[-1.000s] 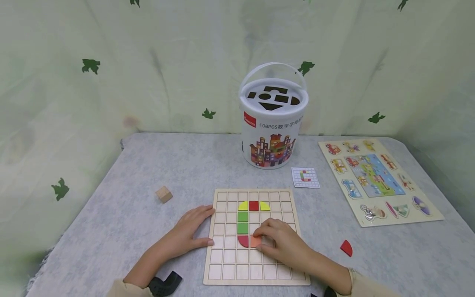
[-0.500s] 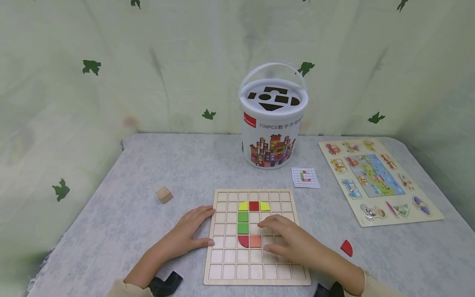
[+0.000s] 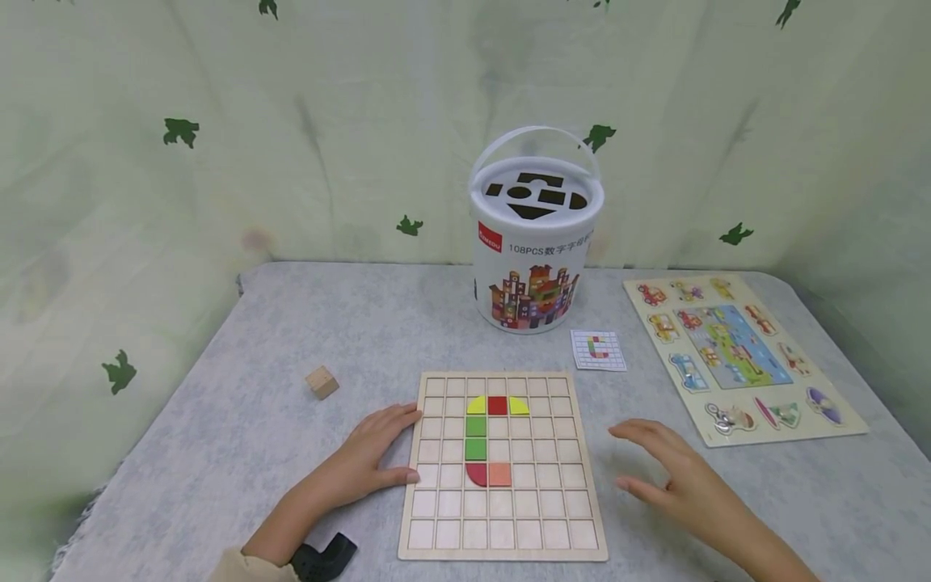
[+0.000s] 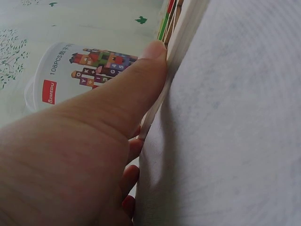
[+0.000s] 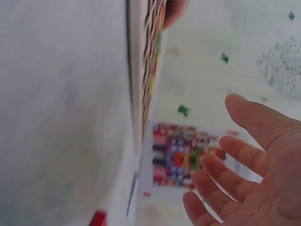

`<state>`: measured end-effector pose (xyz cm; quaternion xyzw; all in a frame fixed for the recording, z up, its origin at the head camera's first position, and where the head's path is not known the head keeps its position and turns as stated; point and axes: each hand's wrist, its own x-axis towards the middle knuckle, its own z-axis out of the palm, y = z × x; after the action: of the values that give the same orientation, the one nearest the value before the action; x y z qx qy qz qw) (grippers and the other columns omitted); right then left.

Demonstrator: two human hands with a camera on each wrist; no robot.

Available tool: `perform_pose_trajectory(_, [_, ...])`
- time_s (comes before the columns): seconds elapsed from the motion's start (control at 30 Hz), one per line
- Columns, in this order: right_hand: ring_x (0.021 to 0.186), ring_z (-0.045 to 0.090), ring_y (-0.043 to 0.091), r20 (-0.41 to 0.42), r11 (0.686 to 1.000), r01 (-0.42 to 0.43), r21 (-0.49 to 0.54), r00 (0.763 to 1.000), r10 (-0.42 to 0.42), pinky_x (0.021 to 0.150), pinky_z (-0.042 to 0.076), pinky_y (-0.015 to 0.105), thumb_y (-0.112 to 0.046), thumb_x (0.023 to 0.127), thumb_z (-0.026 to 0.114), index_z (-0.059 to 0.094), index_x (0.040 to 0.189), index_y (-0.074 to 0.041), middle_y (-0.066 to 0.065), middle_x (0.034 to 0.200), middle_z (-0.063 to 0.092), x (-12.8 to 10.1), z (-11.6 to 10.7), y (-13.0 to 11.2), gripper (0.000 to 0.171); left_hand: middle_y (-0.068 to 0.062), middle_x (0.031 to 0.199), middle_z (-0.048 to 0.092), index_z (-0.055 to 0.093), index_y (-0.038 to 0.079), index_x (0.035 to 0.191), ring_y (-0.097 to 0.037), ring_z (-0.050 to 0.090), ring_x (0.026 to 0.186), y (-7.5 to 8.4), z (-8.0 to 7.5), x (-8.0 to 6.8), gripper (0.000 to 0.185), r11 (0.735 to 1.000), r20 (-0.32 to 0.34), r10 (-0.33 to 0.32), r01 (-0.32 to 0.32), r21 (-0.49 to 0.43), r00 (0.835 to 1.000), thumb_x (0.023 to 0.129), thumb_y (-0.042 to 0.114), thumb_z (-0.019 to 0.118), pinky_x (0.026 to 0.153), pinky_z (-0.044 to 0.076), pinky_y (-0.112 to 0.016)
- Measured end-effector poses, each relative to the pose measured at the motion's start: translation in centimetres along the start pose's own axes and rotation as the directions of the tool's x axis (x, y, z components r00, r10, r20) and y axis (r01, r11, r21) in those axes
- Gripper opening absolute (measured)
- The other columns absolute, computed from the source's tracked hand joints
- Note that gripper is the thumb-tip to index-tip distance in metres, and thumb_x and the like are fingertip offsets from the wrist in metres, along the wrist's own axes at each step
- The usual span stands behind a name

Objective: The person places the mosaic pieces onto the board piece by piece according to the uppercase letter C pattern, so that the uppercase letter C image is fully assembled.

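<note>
A wooden grid board lies at the near middle of the table. In its cells sit two yellow quarter pieces, a red square, two green squares, a dark red quarter and an orange square. My left hand rests flat on the table against the board's left edge. The left wrist view shows its thumb pressed along that edge. My right hand hovers with spread fingers to the right of the board and holds nothing. In the right wrist view its palm is empty.
A white lidded bucket stands behind the board, with a small pattern card to its right. A picture peg puzzle lies at the far right. A plain wooden cube sits left of the board. A red piece lies on the table.
My right hand let go of the orange square, now seated in its cell, and moved right off the board. The loose red quarter is now hidden under it in the head view. My left hand stayed.
</note>
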<state>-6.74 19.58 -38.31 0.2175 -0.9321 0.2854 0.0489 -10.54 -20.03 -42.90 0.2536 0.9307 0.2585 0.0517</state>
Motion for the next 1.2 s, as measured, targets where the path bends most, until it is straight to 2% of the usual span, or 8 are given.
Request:
perform_pose_trajectory(0.1, [0.1,0.038,0.003,0.013,0.995,-0.095,-0.036,0.995,0.095,0.077,0.04,0.023,-0.037,0.069,0.063,0.047,0.113,-0.027,-0.017,0.111,0.04,-1.2,-0.3,1.2,0.047,0.007,0.133,0.023,0.027,0.021,0.13,-0.014,0.015,0.121,0.0,0.0,-0.1,0.076,1.0,0.006,-0.008,0.008,0.001,1.0,0.068,0.055,0.053,0.094,0.015,-0.039])
perform_pose_trajectory(0.27, [0.1,0.039,0.015,0.085,0.968,-0.245,-0.058,0.965,0.25,0.08,0.038,0.038,-0.039,0.065,0.066,0.049,0.111,-0.02,-0.005,0.111,0.045,-2.5,-0.6,3.2,0.052,0.008,0.133,0.022,0.027,0.022,0.13,-0.012,0.014,0.121,0.0,0.0,0.0,0.076,1.0,0.013,-0.016,0.016,0.004,1.0,0.068,0.055,0.053,0.095,0.013,-0.038])
perform_pose_trajectory(0.37, [0.098,0.041,0.02,0.156,0.933,-0.357,-0.049,0.92,0.36,0.077,0.038,0.044,-0.042,0.063,0.065,0.05,0.109,-0.018,0.002,0.111,0.047,-2.8,-0.7,4.1,0.054,0.007,0.133,0.022,0.027,0.021,0.13,-0.013,0.014,0.121,-0.1,0.0,0.0,0.076,1.0,0.01,-0.012,0.012,0.003,1.0,0.068,0.055,0.053,0.095,0.013,-0.038])
perform_pose_trajectory(0.53, [0.09,0.045,0.015,0.256,0.874,-0.486,0.016,0.847,0.467,0.075,0.043,0.032,-0.038,0.061,0.068,0.052,0.105,-0.02,0.0,0.108,0.046,-3.2,-0.7,5.2,0.05,0.008,0.133,0.022,0.027,0.021,0.13,-0.013,0.014,0.121,-0.1,0.1,0.0,0.076,1.0,0.008,-0.011,0.011,0.005,1.0,0.068,0.056,0.053,0.095,0.014,-0.039])
perform_pose_trajectory(0.6, [0.085,0.045,0.013,0.284,0.879,-0.476,0.03,0.847,0.449,0.071,0.044,0.026,-0.034,0.061,0.07,0.052,0.104,-0.021,0.0,0.107,0.046,-3.4,-0.7,5.3,0.048,0.008,0.133,0.022,0.027,0.021,0.13,-0.013,0.015,0.121,-0.1,0.1,0.0,0.076,1.0,0.006,-0.007,0.007,0.005,1.0,0.068,0.055,0.053,0.095,0.014,-0.039])
perform_pose_trajectory(0.77, [0.075,0.042,0.006,0.32,0.949,-0.314,0.03,0.903,0.288,0.062,0.041,0.017,-0.027,0.064,0.068,0.052,0.104,-0.022,-0.002,0.102,0.044,-3.6,-1.0,5.5,0.043,0.006,0.133,0.022,0.027,0.02,0.13,-0.013,0.015,0.121,-0.1,0.1,0.0,0.076,1.0,0.003,-0.002,0.002,0.007,1.0,0.068,0.055,0.053,0.095,0.014,-0.039])
perform_pose_trajectory(0.87, [0.07,0.041,0.003,0.327,0.963,-0.26,0.067,0.918,0.225,0.058,0.04,0.017,-0.025,0.07,0.065,0.053,0.101,-0.021,-0.004,0.096,0.045,-3.6,-1.0,5.5,0.033,0.006,0.133,0.022,0.027,0.02,0.13,-0.014,0.014,0.121,-0.1,0.1,0.0,0.076,1.0,0.006,-0.005,0.005,0.004,1.0,0.068,0.055,0.053,0.095,0.014,-0.039])
perform_pose_trajectory(1.2, [0.065,0.041,0.002,0.358,0.965,-0.261,-0.019,0.9,0.25,0.057,0.04,0.017,-0.038,0.071,0.06,0.056,0.089,-0.023,-0.012,0.077,0.046,-2.3,-0.6,4.7,0.024,0.005,0.133,0.022,0.027,0.02,0.13,-0.014,0.014,0.121,0.1,0.0,0.0,0.077,1.0,0.007,-0.005,0.005,0.011,1.0,0.068,0.056,0.053,0.095,0.014,-0.039])
